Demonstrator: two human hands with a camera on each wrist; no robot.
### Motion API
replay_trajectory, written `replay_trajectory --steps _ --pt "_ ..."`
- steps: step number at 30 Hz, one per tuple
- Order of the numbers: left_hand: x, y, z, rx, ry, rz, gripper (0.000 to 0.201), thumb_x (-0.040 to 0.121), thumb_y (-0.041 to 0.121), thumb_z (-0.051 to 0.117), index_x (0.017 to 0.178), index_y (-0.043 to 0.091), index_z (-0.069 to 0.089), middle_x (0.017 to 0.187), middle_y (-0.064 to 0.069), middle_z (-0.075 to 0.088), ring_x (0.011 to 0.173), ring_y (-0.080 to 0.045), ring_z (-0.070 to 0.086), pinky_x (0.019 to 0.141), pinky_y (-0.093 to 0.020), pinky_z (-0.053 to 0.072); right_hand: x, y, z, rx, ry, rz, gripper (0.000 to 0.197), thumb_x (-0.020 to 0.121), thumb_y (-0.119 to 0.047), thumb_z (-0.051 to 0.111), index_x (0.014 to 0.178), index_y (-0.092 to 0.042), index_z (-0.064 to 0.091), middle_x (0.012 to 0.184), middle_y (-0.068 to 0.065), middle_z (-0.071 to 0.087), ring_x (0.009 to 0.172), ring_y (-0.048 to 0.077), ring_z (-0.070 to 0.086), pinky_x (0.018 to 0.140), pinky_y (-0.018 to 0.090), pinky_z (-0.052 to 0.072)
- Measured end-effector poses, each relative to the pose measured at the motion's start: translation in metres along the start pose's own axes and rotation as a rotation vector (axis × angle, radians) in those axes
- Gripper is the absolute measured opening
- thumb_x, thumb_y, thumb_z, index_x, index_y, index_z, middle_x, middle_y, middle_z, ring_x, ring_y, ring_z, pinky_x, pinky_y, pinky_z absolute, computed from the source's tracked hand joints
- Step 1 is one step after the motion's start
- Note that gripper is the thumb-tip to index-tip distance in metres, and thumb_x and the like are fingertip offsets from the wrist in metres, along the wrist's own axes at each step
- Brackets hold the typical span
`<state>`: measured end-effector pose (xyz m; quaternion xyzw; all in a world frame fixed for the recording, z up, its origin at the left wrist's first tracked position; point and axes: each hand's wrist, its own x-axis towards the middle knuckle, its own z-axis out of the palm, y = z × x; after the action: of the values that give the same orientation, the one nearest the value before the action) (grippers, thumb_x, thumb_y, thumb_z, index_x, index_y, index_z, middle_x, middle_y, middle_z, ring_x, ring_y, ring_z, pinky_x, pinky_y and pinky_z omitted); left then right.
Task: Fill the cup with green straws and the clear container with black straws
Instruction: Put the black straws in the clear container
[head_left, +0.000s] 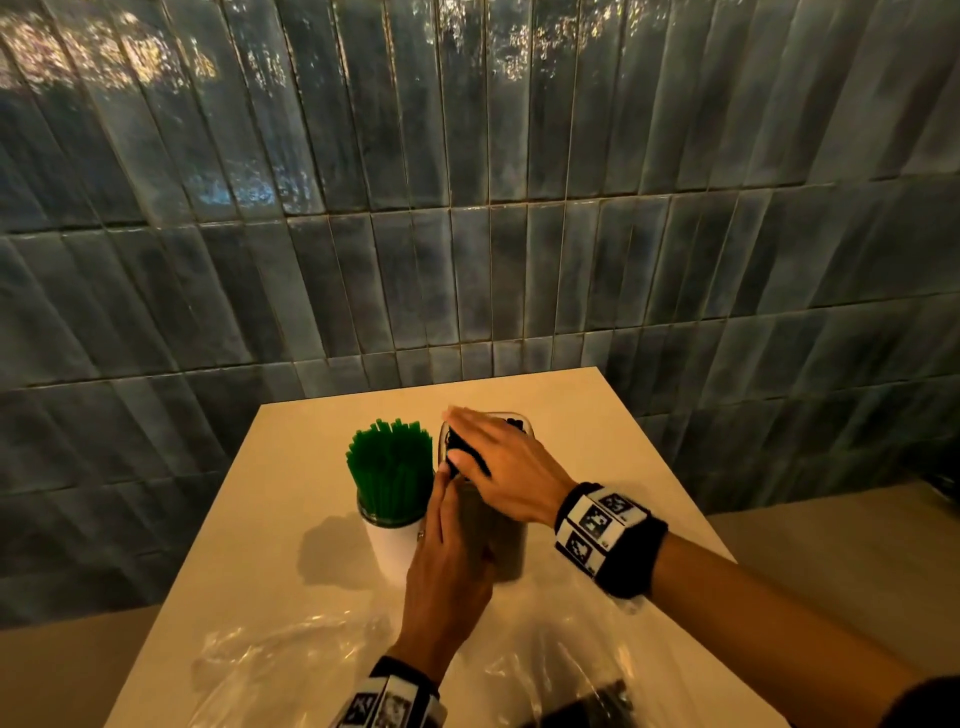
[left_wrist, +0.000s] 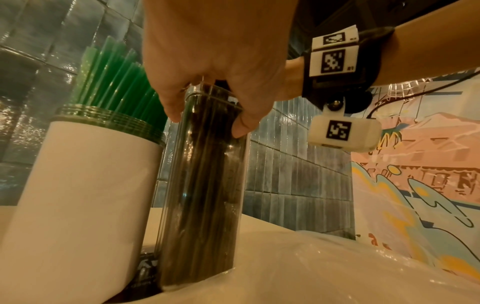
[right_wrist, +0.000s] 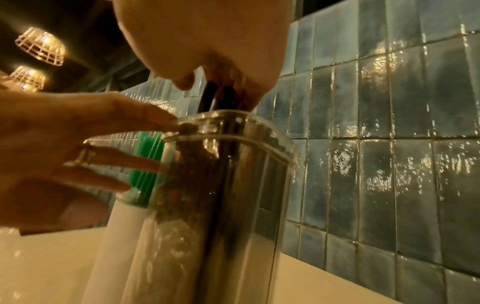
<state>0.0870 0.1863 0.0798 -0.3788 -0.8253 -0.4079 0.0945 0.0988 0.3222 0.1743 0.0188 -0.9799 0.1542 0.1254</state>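
Glossy blue-grey tiles cover the wall (head_left: 467, 234) behind a pale counter (head_left: 597, 415). A painted mural (left_wrist: 415, 185) fills the side wall, and caged lamps (right_wrist: 40, 46) glow warm overhead.

Bare hands (head_left: 511, 470), black wristbands (head_left: 631, 564), white coded tags (head_left: 597, 519).

White cup (head_left: 392, 545) stands upright, crammed with green straws (head_left: 392, 462) fanning out the top. Tall clear container (head_left: 511, 551) is upright just right of the cup, full of black straws (left_wrist: 205, 205), tops up in my right hand (head_left: 504, 467).
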Motion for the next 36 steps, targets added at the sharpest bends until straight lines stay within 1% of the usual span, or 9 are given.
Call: replay_trajectory --steps 4,7,12,16,21,25,29,32,36 --pt "-0.002 -0.003 0.000 0.017 -0.020 0.036 0.106 0.073 0.010 0.075 0.148 0.026 0.002 0.158 0.002 0.002 0.142 -0.017 0.015 0.107 -0.035 0.036 -0.012 0.003 0.009 -0.197 -0.225 -0.046 0.060 0.099 -0.049 0.015 0.150 -0.018 0.011 0.158 0.000 0.010 0.146 0.011 0.002 0.114 0.029 -0.011" --pt "-0.001 -0.004 0.000 0.023 -0.015 0.013 0.103 0.077 0.012 0.071 0.147 0.032 -0.002 0.157 0.009 -0.002 0.142 -0.015 0.016 0.103 -0.038 0.043 -0.009 0.018 -0.001 -0.261 -0.240 0.037 0.059 0.096 -0.054 0.010 0.149 -0.030 0.010 0.159 0.000 0.004 0.146 0.015 -0.002 0.116 0.038 -0.011" --pt "-0.003 -0.004 0.001 0.026 -0.008 0.030 0.106 0.074 0.010 0.073 0.147 0.030 -0.001 0.157 0.005 0.000 0.142 -0.010 0.008 0.105 -0.032 0.034 -0.018 0.019 -0.002 -0.197 -0.349 0.045 0.063 0.092 -0.063 0.019 0.148 -0.038 0.001 0.159 0.000 -0.007 0.146 0.017 -0.008 0.115 0.036 -0.009" --pt "-0.004 -0.004 0.001 0.036 -0.015 0.015 0.102 0.075 0.010 0.073 0.146 0.029 0.002 0.157 0.006 0.000 0.141 -0.015 0.017 0.101 -0.029 0.038 -0.016 0.032 -0.009 -0.182 -0.318 0.119 0.065 0.087 -0.066 0.012 0.146 -0.043 -0.003 0.158 0.000 -0.011 0.145 0.018 -0.010 0.115 0.042 -0.010" --pt "-0.002 -0.004 0.001 0.054 -0.013 0.016 0.102 0.072 0.006 0.069 0.148 0.022 0.003 0.158 0.004 0.001 0.138 -0.010 0.014 0.098 -0.025 0.039 -0.023 0.022 0.001 -0.194 -0.309 -0.075 0.074 0.084 -0.069 0.009 0.147 -0.034 -0.006 0.156 -0.005 -0.015 0.142 0.009 -0.016 0.114 0.033 -0.014" --pt "-0.004 -0.004 0.002 0.086 -0.025 0.011 0.103 0.075 0.013 0.073 0.148 0.022 0.001 0.158 0.005 -0.003 0.135 -0.008 0.015 0.095 -0.024 0.038 -0.026 0.038 -0.005 -0.192 -0.249 0.077 0.095 0.069 -0.079 -0.010 0.148 -0.027 -0.012 0.157 -0.003 -0.014 0.144 0.011 -0.013 0.115 0.037 -0.012" --pt "-0.004 -0.004 0.004 0.083 -0.017 0.017 0.101 0.076 0.016 0.072 0.149 0.018 0.002 0.158 0.003 -0.003 0.137 -0.011 0.016 0.098 -0.027 0.039 -0.037 0.037 -0.005 -0.207 -0.312 0.039 0.095 0.070 -0.078 -0.006 0.149 -0.025 -0.008 0.157 -0.004 -0.010 0.145 0.010 -0.009 0.113 0.034 -0.013" --pt "-0.003 -0.003 0.003 0.095 -0.029 0.012 0.103 0.075 0.017 0.073 0.149 0.019 0.001 0.158 0.005 -0.005 0.139 -0.015 0.021 0.098 -0.031 0.044 -0.036 0.045 -0.008 -0.225 -0.273 0.077 0.098 0.067 -0.080 -0.012 0.149 -0.028 -0.003 0.158 -0.007 -0.005 0.145 0.011 -0.012 0.114 0.041 -0.015" --pt "-0.006 0.003 -0.004 0.119 -0.033 0.070 0.105 0.074 0.017 0.073 0.149 0.012 0.001 0.158 -0.004 -0.004 0.139 -0.014 0.013 0.105 -0.035 0.039 -0.045 0.038 -0.010 -0.149 -0.161 0.083 0.077 0.087 -0.071 0.014 0.150 -0.028 0.005 0.159 -0.003 -0.003 0.145 0.013 -0.010 0.117 0.039 -0.009"
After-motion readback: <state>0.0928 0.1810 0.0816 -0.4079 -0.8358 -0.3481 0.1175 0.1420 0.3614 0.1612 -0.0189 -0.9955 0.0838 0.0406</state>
